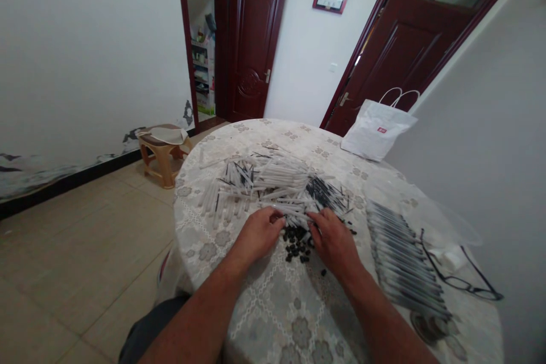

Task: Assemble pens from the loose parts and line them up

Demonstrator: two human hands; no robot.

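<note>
My left hand (260, 233) is at the near edge of a heap of whitish pen barrels (281, 176), its thumb and fingers curled together. What it pinches, if anything, is too small to make out. Opposite it, my right hand (335, 239) has its thumb and fingers closed on the end of a white pen barrel (296, 213). Between and below both hands lie many small black plugs (296, 247). Thin dark refills (326, 193) are bunched at the heap's right side, and more dark refills (241, 175) lie among the barrels on the left.
A patterned cloth covers the round table (256, 318). On the right lie a row of grey-black pens (405, 256), clear plastic film (447, 219), and eyeglasses (463, 284). A white paper bag (375, 131) stands at the back right. Left of the table is a stool (164, 151).
</note>
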